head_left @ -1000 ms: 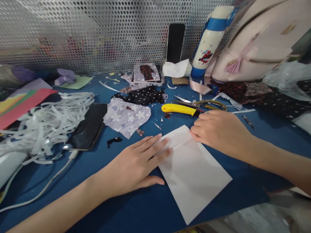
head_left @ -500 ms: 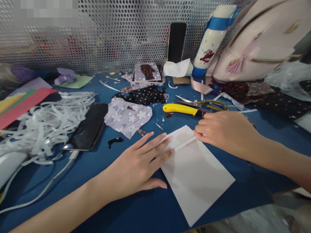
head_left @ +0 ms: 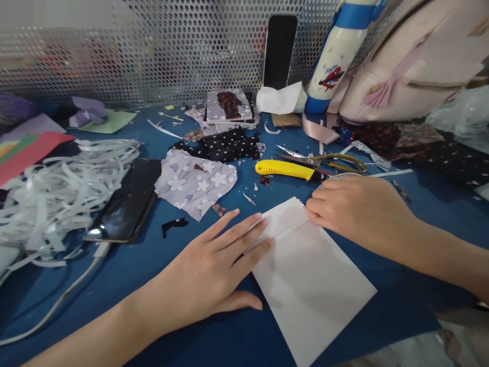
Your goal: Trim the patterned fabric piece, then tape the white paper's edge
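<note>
A sheet of white paper (head_left: 317, 285) lies slanted on the blue table. A narrow white strip (head_left: 292, 228) runs across it near its far edge. My left hand (head_left: 214, 267) rests flat with fingers spread, its fingertips pressing the paper's upper left part and the strip's left end. At the strip's right end, my right hand (head_left: 351, 206) is closed in a pinch on it; the curled fingers hide the exact grip. A thin pale curve shows just behind its knuckles. Beyond that hand lie a yellow utility knife (head_left: 284, 169) and scissors (head_left: 321, 160).
Left are a plugged-in phone (head_left: 126, 204), a heap of white strips (head_left: 64, 188) and flowered fabric (head_left: 196, 181). Behind are dotted black fabric (head_left: 229, 145), stacked patterned pieces (head_left: 229, 107), an upright phone (head_left: 280, 51), a bottle (head_left: 336, 56) and a pink backpack (head_left: 401, 66).
The camera view has shifted slightly. Both hands keep nearly the same places on the paper, and the strip between them looks thinner and fainter.
</note>
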`<control>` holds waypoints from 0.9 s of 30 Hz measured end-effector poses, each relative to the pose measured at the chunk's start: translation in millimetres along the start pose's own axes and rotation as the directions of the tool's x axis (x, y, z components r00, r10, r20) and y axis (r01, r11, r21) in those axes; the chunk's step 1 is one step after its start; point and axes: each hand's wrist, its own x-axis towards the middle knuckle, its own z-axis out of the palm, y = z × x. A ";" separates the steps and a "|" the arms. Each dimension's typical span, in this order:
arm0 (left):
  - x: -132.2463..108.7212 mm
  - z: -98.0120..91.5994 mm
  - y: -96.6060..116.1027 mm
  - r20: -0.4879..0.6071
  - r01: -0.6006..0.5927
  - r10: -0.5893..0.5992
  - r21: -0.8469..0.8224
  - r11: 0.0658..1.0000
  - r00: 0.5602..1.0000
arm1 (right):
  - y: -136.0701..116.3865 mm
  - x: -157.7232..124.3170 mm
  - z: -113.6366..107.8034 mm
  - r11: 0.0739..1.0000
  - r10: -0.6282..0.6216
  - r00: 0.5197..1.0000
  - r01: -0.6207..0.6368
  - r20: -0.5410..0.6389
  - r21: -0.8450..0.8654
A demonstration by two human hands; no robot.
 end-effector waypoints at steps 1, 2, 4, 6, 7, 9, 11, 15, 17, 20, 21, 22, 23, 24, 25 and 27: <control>-0.1 0.1 0.0 -0.001 0.001 -0.001 0.001 1.000 1.000 | -0.2 0.6 -0.5 1.000 0.013 1.000 -0.013 0.015 0.007; -0.2 0.1 0.0 -0.001 0.002 -0.002 0.003 1.000 1.000 | -0.4 1.1 -1.0 1.000 0.024 0.999 -0.024 0.025 0.016; -0.4 -0.1 0.2 0.008 0.005 -0.005 0.008 1.000 1.000 | -0.7 1.4 -1.7 0.999 0.026 0.999 -0.027 0.032 0.028; -0.7 -0.2 0.3 0.017 0.004 -0.004 0.015 1.000 1.000 | -0.5 1.0 -1.9 1.000 0.008 1.000 -0.009 0.020 0.026; -0.8 -0.2 0.4 0.020 0.003 -0.003 0.017 1.000 1.000 | -0.4 0.7 -1.9 1.000 -0.004 1.000 0.003 0.013 0.024; -1.2 0.1 0.4 0.021 -0.001 0.001 0.018 1.000 1.000 | 0.0 0.1 -1.7 1.000 -0.015 1.000 0.015 0.004 0.025; -1.4 0.6 0.4 0.013 0.003 -0.003 0.019 1.000 1.000 | 0.1 0.0 -1.5 0.999 -0.006 1.000 0.006 0.006 0.032; -0.9 0.9 0.3 0.002 0.004 -0.004 0.019 1.000 1.000 | -0.7 0.6 -1.6 1.000 0.009 1.000 -0.010 0.014 0.026; -0.5 0.5 0.4 0.007 -0.004 0.004 0.023 1.000 1.000 | -1.4 1.4 -2.5 1.000 0.006 1.000 -0.006 0.031 0.001; -0.5 0.5 0.6 0.008 -0.006 0.006 0.034 0.999 1.000 | -2.4 3.4 -4.5 1.000 0.011 0.997 -0.010 0.072 -0.015; -0.6 0.5 0.7 0.010 -0.004 0.004 0.037 0.999 1.000 | -2.7 4.3 -5.1 1.000 0.014 0.996 -0.014 0.083 -0.009; -0.6 0.5 0.7 0.013 0.000 0.000 0.038 0.999 1.000 | -2.9 5.1 -5.6 1.000 0.018 0.996 -0.018 0.092 0.000; -0.5 0.3 0.8 0.017 0.005 -0.006 0.040 0.999 1.000 | -3.2 5.9 -6.0 1.000 0.021 0.995 -0.022 0.099 0.007; -0.2 -0.3 0.9 0.021 0.009 -0.010 0.042 0.999 1.000 | -3.4 6.5 -6.2 1.000 0.023 0.994 -0.024 0.109 0.008; 0.4 -1.2 1.1 0.025 0.009 -0.010 0.046 0.999 1.000 | -3.6 7.0 -6.4 1.000 0.024 0.993 -0.025 0.118 0.008; 2.9 -4.3 1.5 0.030 0.003 -0.005 0.057 0.998 1.000 | -3.9 7.6 -6.4 1.000 0.017 0.991 -0.018 0.133 0.005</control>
